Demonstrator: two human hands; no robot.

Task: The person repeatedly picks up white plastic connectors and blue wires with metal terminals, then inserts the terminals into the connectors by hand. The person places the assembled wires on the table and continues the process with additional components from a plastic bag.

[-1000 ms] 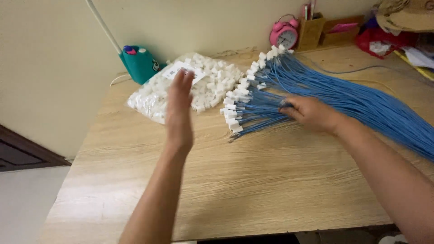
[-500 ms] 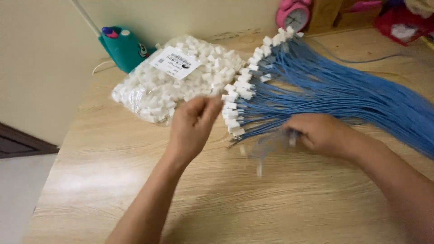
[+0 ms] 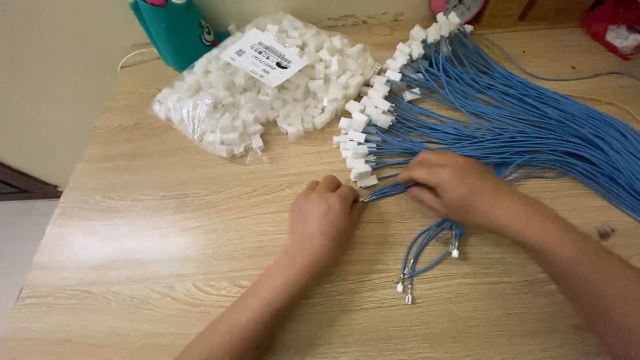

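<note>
- The left hand rests on the wooden worktop with its fingers curled in; the fingertips meet the near ends of a few blue wires, seemingly pinching them, though the grip itself is hidden under the knuckles.
- The right hand lies palm down on the bundle of blue wires, fingers bent and pressed over several strands just right of the left hand; whether it clamps any strand cannot be told.
- The bundle fans across the right half of the worktop, most strands ending in small white connectors lined up in a row along its left edge.
- A few loose blue wires curl out below the right hand toward the near edge, ending in bare metal terminals.
- A clear bag of white plastic housings with a white label lies at the far left, just beside the row of connectors.
- A teal container stands behind the bag.
</note>
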